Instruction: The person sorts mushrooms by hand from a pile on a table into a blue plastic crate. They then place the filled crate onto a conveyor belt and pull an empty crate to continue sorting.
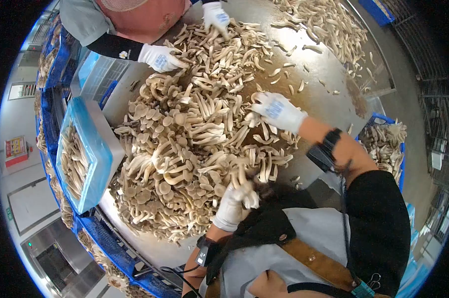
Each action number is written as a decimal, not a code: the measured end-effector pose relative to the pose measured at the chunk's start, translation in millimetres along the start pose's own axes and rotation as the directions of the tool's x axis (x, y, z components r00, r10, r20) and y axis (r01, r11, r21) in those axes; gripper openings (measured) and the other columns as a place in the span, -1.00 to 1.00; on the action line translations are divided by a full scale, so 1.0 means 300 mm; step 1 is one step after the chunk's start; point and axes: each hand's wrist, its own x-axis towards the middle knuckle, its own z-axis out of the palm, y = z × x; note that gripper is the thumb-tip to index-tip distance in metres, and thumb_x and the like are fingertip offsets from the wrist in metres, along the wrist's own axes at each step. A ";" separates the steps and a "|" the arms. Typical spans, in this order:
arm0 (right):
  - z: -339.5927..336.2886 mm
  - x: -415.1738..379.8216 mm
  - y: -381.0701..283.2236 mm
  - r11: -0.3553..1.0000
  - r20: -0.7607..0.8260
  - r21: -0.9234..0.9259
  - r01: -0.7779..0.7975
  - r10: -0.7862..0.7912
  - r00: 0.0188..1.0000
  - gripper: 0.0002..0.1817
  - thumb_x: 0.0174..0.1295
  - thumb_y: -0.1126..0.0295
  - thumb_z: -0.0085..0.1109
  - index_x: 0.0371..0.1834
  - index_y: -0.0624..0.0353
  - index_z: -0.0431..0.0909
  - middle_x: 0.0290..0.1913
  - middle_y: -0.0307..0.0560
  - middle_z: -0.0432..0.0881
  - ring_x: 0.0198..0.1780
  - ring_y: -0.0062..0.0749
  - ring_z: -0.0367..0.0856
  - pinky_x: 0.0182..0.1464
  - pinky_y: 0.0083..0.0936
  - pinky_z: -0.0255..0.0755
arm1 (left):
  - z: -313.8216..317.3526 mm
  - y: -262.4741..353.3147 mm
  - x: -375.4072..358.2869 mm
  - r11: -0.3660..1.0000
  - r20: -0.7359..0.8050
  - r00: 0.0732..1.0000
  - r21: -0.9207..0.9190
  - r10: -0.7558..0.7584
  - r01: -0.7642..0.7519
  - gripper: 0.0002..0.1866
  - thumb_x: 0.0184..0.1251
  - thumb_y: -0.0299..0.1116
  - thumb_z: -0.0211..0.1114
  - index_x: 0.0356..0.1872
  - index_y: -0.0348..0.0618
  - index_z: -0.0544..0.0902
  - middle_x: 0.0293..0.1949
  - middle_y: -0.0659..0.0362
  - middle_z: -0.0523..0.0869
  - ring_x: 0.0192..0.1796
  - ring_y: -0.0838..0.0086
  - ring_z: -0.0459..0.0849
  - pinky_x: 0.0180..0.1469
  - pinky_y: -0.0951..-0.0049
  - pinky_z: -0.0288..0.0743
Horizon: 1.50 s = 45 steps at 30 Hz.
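Note:
A large pile of brown-capped mushrooms (170,149) with pale stems covers the metal table (304,89). At the pile's near edge, my left hand (232,206), in a white glove, has its fingers closed round a few mushrooms (240,181), slightly blurred. Farther right, my right hand (276,110), also white-gloved, reaches to the pile's right side with fingers bent at the stems; whether it grips one is hidden. Loose stems lie just below and beyond it.
Across the table a co-worker's two gloved hands (161,58) touch the pile. A blue-lined box (93,154) of mushrooms stands left, blue crates (105,243) line the left edge, another crate (402,164) stands right. More mushrooms (328,30) lie at the far right.

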 end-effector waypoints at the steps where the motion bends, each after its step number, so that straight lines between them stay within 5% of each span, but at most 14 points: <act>1: -0.022 -0.036 -0.022 0.994 -0.194 0.100 0.052 -0.032 0.981 -0.84 0.11 0.45 0.20 -0.24 0.05 0.49 -0.05 -0.05 0.53 -0.09 -0.13 0.61 -0.13 -0.24 0.54 | 0.046 0.036 0.012 0.991 -0.060 0.998 -0.129 0.029 -0.037 -0.22 0.28 -0.37 0.34 0.50 -0.10 0.18 0.13 0.10 0.59 0.01 0.37 0.64 -0.03 0.38 0.59; 3: -0.074 -0.109 -0.096 0.987 -0.280 0.085 0.137 -0.108 0.954 -0.66 0.03 0.39 0.27 -0.07 -0.01 0.52 -0.06 -0.05 0.52 -0.08 -0.14 0.59 -0.15 -0.24 0.53 | 0.107 0.072 0.044 0.955 -0.143 0.987 -0.277 0.071 -0.109 -0.27 0.39 -0.34 0.22 0.54 -0.06 0.14 0.08 0.07 0.62 -0.06 0.30 0.67 -0.04 0.31 0.63; 6: -0.072 -0.151 -0.246 0.881 -0.247 0.383 0.279 -0.193 0.950 -0.55 -0.07 0.34 0.29 -0.01 -0.02 0.56 -0.08 -0.12 0.53 0.03 -0.23 0.58 -0.01 -0.28 0.56 | 0.107 0.096 0.064 0.990 -0.033 0.995 -0.106 0.091 -0.094 -0.31 0.47 -0.18 0.14 0.45 -0.38 0.15 -0.73 0.18 0.50 -0.66 0.43 0.52 -0.54 0.52 0.50; 10: -0.179 -0.102 -0.275 0.883 -0.401 0.038 0.467 -0.415 0.817 -0.64 -0.03 0.26 0.21 -0.11 0.02 0.57 -0.05 -0.18 0.53 0.08 -0.26 0.54 0.16 -0.20 0.52 | 0.073 0.089 0.064 0.969 0.005 0.991 -0.209 0.132 -0.128 -0.49 0.41 -0.29 0.23 0.26 -0.36 0.37 -0.49 0.05 0.66 -0.59 0.34 0.62 -0.47 0.48 0.58; 12: -0.186 -0.090 -0.218 0.942 -0.302 0.050 0.332 -0.302 0.904 -0.64 -0.02 0.24 0.20 -0.09 0.01 0.54 -0.08 -0.20 0.52 0.03 -0.26 0.54 0.11 -0.19 0.50 | 0.108 0.104 0.028 0.821 -0.168 0.984 -0.551 0.065 -0.148 -0.45 0.25 -0.43 0.33 0.27 -0.22 0.40 -0.14 -0.02 0.71 -0.30 0.17 0.75 -0.26 0.32 0.70; 17: -0.075 0.004 -0.071 0.993 0.513 -0.064 0.098 -0.051 0.857 -0.71 0.26 0.24 0.15 -0.02 0.10 0.47 -0.14 -0.06 0.56 -0.07 -0.17 0.59 0.05 -0.25 0.43 | -0.013 0.086 -0.038 0.968 0.193 0.977 -0.248 0.090 -0.040 -0.66 0.32 -0.40 0.29 0.04 -0.30 0.48 -0.36 -0.12 0.70 -0.54 0.29 0.68 -0.50 0.41 0.59; 19: -0.016 0.146 -0.069 0.904 0.005 0.427 0.020 -0.024 1.000 -0.71 0.30 0.31 0.13 0.03 0.17 0.45 -0.19 0.14 0.56 -0.06 0.06 0.58 0.01 -0.12 0.46 | -0.044 0.084 -0.057 0.966 0.296 0.953 -0.222 -0.062 0.132 -0.76 0.30 -0.45 0.28 -0.06 -0.27 0.52 -0.41 -0.03 0.67 -0.53 0.28 0.65 -0.49 0.31 0.53; 21: 0.030 0.307 -0.074 0.915 -0.211 0.398 -0.072 0.168 0.963 -0.76 0.32 0.35 0.07 -0.01 0.20 0.47 -0.17 0.20 0.59 -0.07 0.11 0.59 -0.02 -0.14 0.46 | -0.029 0.087 -0.066 0.982 0.235 0.965 -0.124 -0.112 0.145 -0.78 0.30 -0.44 0.29 -0.08 -0.22 0.52 -0.45 0.04 0.64 -0.52 0.30 0.61 -0.45 0.28 0.53; 25: 0.161 0.613 -0.051 0.835 -0.026 0.322 -0.446 0.479 0.877 -0.59 0.31 0.16 0.08 0.11 0.18 0.44 -0.04 0.20 0.63 0.01 0.15 0.61 0.07 -0.13 0.47 | -0.016 0.076 -0.083 0.989 0.176 0.982 -0.115 -0.068 0.089 -0.81 0.20 -0.41 0.30 -0.22 -0.29 0.59 -0.51 0.04 0.66 -0.54 0.29 0.61 -0.45 0.35 0.51; 32: 0.109 0.625 -0.011 0.868 0.382 0.224 -0.442 0.339 0.860 -0.46 0.29 0.17 0.16 0.25 0.27 0.36 0.08 0.24 0.62 0.09 0.03 0.62 0.09 -0.17 0.49 | -0.071 0.138 -0.144 0.983 0.014 0.999 0.177 0.048 -0.050 -0.68 0.24 -0.26 0.33 -0.08 -0.13 0.47 -0.37 0.10 0.65 -0.44 0.39 0.65 -0.30 0.41 0.56; 34: 0.154 0.524 0.057 0.650 0.310 0.656 -0.385 0.233 0.922 -0.28 0.19 0.27 0.32 0.38 0.25 0.23 0.05 0.19 0.62 0.06 -0.10 0.61 0.12 -0.28 0.45 | -0.053 0.153 -0.139 0.990 -0.007 0.997 -0.117 0.077 -0.077 -0.70 0.30 -0.17 0.33 -0.09 -0.07 0.52 -0.30 0.00 0.70 -0.35 0.34 0.70 -0.10 0.31 0.62; 36: 0.062 0.372 -0.032 0.018 0.228 0.971 -0.239 0.233 0.945 -0.27 0.19 0.28 0.35 0.39 0.24 0.24 0.01 0.01 0.61 0.04 -0.31 0.54 0.13 -0.38 0.41 | -0.015 0.158 -0.097 0.968 -0.159 0.971 -0.145 0.180 -0.203 -0.62 0.29 -0.14 0.35 -0.01 -0.06 0.46 -0.29 0.00 0.70 -0.34 0.39 0.69 -0.20 0.45 0.59; 38: -0.121 0.234 -0.147 0.353 0.134 0.908 -0.225 0.265 0.955 -0.29 0.21 0.23 0.38 0.36 0.22 0.28 0.03 -0.10 0.53 0.05 -0.45 0.46 0.15 -0.45 0.38 | 0.009 0.170 -0.056 0.967 -0.127 0.975 -0.161 0.179 -0.199 -0.62 0.29 -0.14 0.35 -0.03 -0.08 0.45 -0.30 0.02 0.68 -0.32 0.40 0.67 -0.22 0.45 0.58; 45: -0.133 -0.065 -0.476 0.414 -0.199 0.905 0.101 0.200 0.960 -0.64 0.34 0.22 0.16 0.07 0.21 0.52 0.25 0.14 0.52 0.25 -0.05 0.53 0.28 -0.22 0.39 | 0.074 0.097 -0.008 0.805 -0.017 0.961 -0.543 0.276 -0.241 -0.81 0.45 -0.27 0.18 -0.25 -0.18 0.56 -0.52 0.04 0.67 -0.41 0.29 0.67 -0.21 0.29 0.58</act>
